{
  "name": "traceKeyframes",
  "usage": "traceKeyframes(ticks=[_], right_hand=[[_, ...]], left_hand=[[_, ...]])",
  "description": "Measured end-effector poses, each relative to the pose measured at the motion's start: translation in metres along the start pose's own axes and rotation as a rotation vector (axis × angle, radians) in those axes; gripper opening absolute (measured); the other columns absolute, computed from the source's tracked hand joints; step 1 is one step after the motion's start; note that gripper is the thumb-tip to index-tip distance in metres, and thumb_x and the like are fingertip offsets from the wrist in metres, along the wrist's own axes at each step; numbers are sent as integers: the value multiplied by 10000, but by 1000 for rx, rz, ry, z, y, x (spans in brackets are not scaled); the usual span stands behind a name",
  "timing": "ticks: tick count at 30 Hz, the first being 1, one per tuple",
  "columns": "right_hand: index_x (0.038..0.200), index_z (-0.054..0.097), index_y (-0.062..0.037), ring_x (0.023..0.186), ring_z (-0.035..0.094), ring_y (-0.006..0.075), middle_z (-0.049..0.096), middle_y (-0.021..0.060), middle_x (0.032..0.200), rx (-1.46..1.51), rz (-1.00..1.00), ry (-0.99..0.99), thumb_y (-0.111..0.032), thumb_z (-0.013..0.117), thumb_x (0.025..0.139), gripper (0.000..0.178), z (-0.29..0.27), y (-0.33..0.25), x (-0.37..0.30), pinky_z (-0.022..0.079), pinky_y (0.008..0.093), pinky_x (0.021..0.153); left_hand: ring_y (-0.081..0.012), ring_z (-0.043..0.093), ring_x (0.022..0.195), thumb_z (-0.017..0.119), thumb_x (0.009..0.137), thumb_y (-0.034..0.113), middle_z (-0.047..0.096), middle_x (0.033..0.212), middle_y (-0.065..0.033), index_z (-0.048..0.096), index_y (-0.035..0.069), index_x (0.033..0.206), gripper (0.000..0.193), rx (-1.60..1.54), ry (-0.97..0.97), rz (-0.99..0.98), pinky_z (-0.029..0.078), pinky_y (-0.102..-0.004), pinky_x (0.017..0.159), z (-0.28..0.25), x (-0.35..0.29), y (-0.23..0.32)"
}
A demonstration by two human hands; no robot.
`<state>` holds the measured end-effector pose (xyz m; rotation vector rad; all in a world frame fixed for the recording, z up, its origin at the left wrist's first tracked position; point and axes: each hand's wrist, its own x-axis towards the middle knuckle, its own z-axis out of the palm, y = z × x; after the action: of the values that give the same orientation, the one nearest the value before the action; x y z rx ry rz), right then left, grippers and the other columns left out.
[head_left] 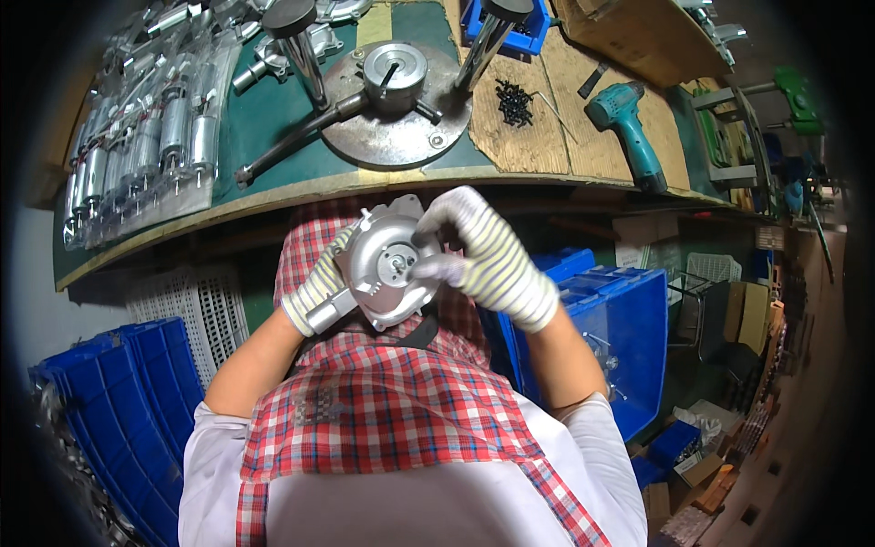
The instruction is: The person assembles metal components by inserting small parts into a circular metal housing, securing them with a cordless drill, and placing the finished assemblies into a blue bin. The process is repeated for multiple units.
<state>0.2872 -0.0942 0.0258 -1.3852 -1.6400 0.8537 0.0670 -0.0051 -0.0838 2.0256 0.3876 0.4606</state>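
A round silver cast-metal housing (383, 264) is held in front of my chest, over a red checked apron. My left hand (319, 284), in a striped knit glove, grips it from the left and underneath. My right hand (478, 251), gloved the same way, rests on the housing's right side, with its fingertips pinched at the small centre hole. Whether something small sits between those fingertips cannot be made out.
Ahead lies a workbench with a round metal fixture (394, 105) and its lever, rows of bagged silver motors (150, 137) at left, a heap of black screws (515, 100) and a teal cordless drill (627, 128). Blue plastic bins stand at right (629, 328) and lower left (109, 401).
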Motion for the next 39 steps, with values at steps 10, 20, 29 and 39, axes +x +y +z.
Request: traceKeyframes(ticks=[10,20,29,39], right_hand=[[1138,717,-105,1129,638,363,665,168,1220,-1166,255,112,-308,680,933,290,-123,90,140,534,471,951],[984,732,-11,965,694,420,708,247,1026,-1291,205,-113,-127,609,894,192,-133,103,174,564,491,806],[1065,624,-12,868,682,335,700,215,938,-1026,255,433,-177,658,923,220,-145,44,140,563,431,796],[969,722,-62,792,699,247,703,103,872,-139,-136,123,-182,791,840,189,37,-45,15,552,319,710]], left_hand=[[-210,539,1309,721,935,205,551,1425,-89,441,69,1470,618,-476,337,-239,421,-358,1136,-11,-35,-32],[-202,552,1294,700,957,209,550,1424,-95,417,77,1479,609,-375,448,-115,447,-364,1119,-13,-38,-28],[-195,564,1280,682,976,212,548,1423,-101,396,85,1488,601,-296,458,-20,471,-368,1104,-13,-36,-20],[-210,655,1024,781,843,248,667,1122,-100,606,39,1198,448,-37,551,-151,538,-347,902,-3,-24,-13]])
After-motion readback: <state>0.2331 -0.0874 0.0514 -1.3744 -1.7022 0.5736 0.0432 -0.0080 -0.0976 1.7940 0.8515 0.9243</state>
